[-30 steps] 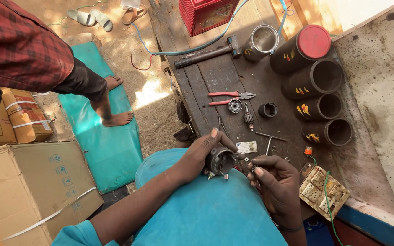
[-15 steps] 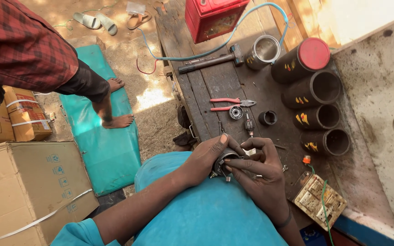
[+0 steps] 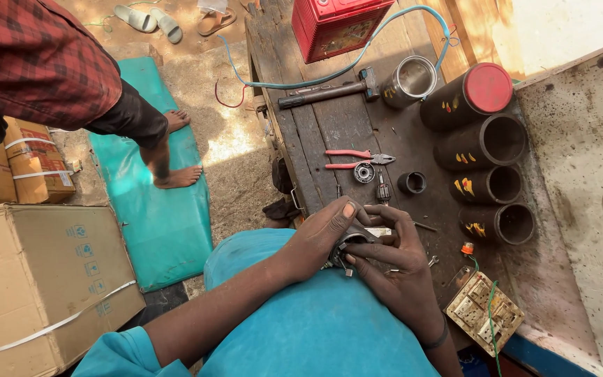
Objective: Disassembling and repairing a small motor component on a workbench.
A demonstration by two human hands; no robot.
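- Starting far left: stacked cardboard boxes [image 3: 36, 286] w/ white strapping, well apart from the work.
- Another person in a red plaid shirt [image 3: 33, 59] stands barefoot on a teal mat [image 3: 158, 223] beside the bench; not part of the handwork.
- Left hand [image 3: 319, 241] wraps over the small motor part [image 3: 349, 246] from the left, fingers curled round its body, thumb up along the top edge. Firm cupping grip.
- The motor part sits between both hands, above the lap in blue cloth, at the near edge of the wooden bench [image 3: 315, 132]. Thin wires hang off its underside.
- Right hand [image 3: 392, 269] closes in from the right, fingertips pressed to the part's face; whether they pinch a wire or a small piece, can't tell, hidden by fingers.
- On the bench past the hands: red-handled pliers [image 3: 357, 158], a bearing [image 3: 363, 172], a hammer [image 3: 329, 91], a red battery [image 3: 333, 24] w/ blue cable.
- Further right: a row of dark tubes [image 3: 486, 143], one w/ a red cap; a switch board [image 3: 484, 322] w/ green wire near the right wrist.
- Risk, as I judge it: part is held over the lap edge, so a slipped grip could drop small bits onto the sandy floor. Dangling wires could snag on fingers and tear loose. Loose screws by the right hand could get swept off.
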